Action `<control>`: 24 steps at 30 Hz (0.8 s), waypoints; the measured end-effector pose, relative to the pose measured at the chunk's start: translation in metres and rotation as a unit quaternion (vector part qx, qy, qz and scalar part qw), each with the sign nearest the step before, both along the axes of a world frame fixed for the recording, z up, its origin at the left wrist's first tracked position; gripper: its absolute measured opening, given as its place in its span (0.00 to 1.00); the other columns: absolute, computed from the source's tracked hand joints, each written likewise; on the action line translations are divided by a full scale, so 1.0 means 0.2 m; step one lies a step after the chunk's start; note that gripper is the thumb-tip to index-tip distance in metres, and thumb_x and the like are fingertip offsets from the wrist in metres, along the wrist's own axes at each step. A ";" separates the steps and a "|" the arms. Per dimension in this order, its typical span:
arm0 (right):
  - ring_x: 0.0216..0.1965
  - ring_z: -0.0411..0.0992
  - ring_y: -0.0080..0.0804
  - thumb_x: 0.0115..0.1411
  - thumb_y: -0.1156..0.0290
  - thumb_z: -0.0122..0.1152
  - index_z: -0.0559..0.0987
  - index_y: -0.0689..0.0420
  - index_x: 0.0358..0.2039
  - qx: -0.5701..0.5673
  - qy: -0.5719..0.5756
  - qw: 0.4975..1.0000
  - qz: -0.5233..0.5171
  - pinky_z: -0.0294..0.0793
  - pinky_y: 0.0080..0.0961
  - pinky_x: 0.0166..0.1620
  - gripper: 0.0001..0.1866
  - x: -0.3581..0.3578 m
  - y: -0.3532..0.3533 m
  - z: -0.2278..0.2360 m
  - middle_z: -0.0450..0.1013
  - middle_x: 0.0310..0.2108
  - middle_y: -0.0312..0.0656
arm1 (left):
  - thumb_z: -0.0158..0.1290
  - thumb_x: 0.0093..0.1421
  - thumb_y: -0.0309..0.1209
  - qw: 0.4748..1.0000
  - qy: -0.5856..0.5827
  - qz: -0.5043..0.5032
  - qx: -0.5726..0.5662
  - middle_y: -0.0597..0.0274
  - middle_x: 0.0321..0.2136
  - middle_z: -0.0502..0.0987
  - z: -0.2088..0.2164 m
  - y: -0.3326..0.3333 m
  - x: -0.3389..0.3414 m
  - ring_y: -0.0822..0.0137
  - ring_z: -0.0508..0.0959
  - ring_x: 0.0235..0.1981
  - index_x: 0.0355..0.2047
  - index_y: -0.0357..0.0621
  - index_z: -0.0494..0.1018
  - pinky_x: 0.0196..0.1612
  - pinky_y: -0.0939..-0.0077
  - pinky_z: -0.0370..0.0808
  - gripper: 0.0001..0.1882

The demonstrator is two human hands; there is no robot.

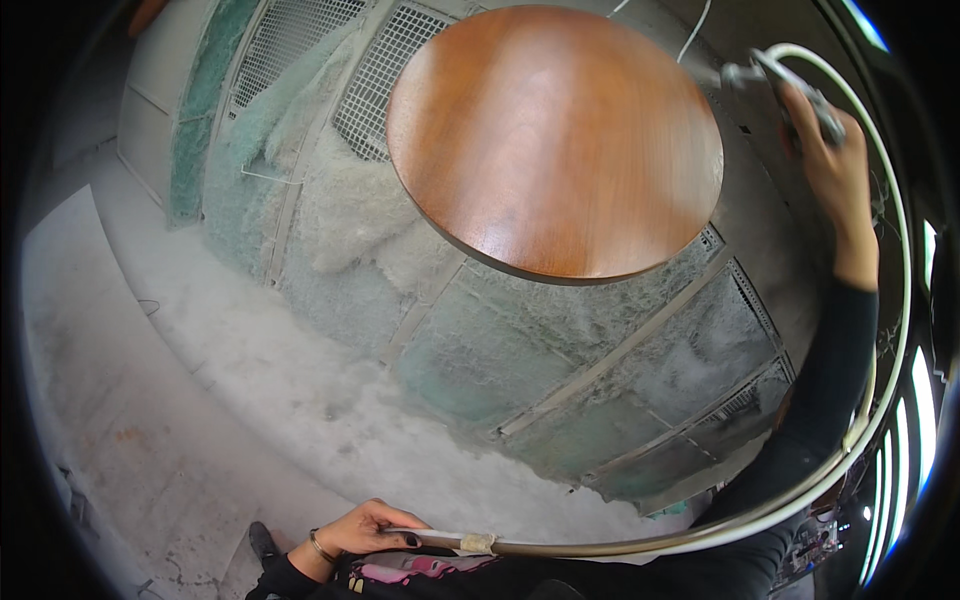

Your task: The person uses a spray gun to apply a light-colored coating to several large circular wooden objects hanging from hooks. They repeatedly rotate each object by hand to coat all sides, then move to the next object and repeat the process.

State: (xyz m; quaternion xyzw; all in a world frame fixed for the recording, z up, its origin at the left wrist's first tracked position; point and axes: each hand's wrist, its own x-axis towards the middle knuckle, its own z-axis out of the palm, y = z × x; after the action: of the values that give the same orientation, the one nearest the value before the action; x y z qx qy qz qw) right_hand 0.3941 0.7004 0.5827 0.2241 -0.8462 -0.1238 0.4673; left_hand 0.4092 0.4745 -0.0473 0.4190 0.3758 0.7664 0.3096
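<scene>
A round brown wooden tabletop (555, 150) with a glossy surface fills the upper middle of the view. Just off its upper right edge, my right hand (825, 150) grips a metal spray gun (800, 90) whose nozzle points left toward the wood. Faint mist shows between nozzle and rim. From the gun a pale hose (905, 250) curves down along my right arm and across my front. Low in the view, my left hand (365, 530) is closed around hoses that run together, bound with tape (478, 543). What holds up the tabletop is hidden beneath it.
Behind the tabletop stand dusty green filter panels (480, 350) in metal frames, with wire grids (385, 75) above. Whitish dust covers the floor (330, 430). A pale curved panel or board (130, 400) lies at the left. Light tubes (925, 400) glow at the far right.
</scene>
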 end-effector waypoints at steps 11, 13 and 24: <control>0.19 0.70 0.18 0.72 0.51 0.56 0.79 0.59 0.38 -0.119 -0.139 0.983 0.006 0.67 0.18 0.22 0.22 0.16 0.06 -0.09 0.74 0.21 0.34 | 0.60 0.66 0.23 0.999 0.033 -0.024 -0.012 0.56 0.46 0.85 0.02 0.08 -0.01 0.71 0.81 0.46 0.54 0.35 0.79 0.54 0.75 0.75 0.17; 0.21 0.68 0.14 0.69 0.46 0.61 0.82 0.58 0.31 -0.126 0.026 0.992 0.014 0.61 0.17 0.23 0.25 -0.07 0.05 0.01 0.72 0.19 0.29 | 0.60 0.66 0.23 1.000 0.007 -0.006 -0.010 0.56 0.46 0.85 0.02 0.07 0.01 0.71 0.81 0.46 0.54 0.35 0.79 0.53 0.75 0.76 0.17; 0.20 0.74 0.21 0.61 0.42 0.68 0.85 0.67 0.43 -0.017 -0.330 0.941 0.074 0.73 0.20 0.24 0.33 0.45 0.38 -0.42 0.79 0.22 0.38 | 0.59 0.65 0.21 0.998 0.030 -0.031 -0.056 0.55 0.46 0.85 0.02 0.06 -0.01 0.69 0.81 0.46 0.54 0.34 0.79 0.54 0.73 0.76 0.17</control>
State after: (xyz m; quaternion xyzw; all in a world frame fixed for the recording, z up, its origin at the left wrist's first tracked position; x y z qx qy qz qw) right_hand 0.4846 0.7764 0.4991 0.3067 -0.9358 0.0066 0.1736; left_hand 0.4072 0.4860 -0.0428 0.4348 0.4143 0.7215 0.3448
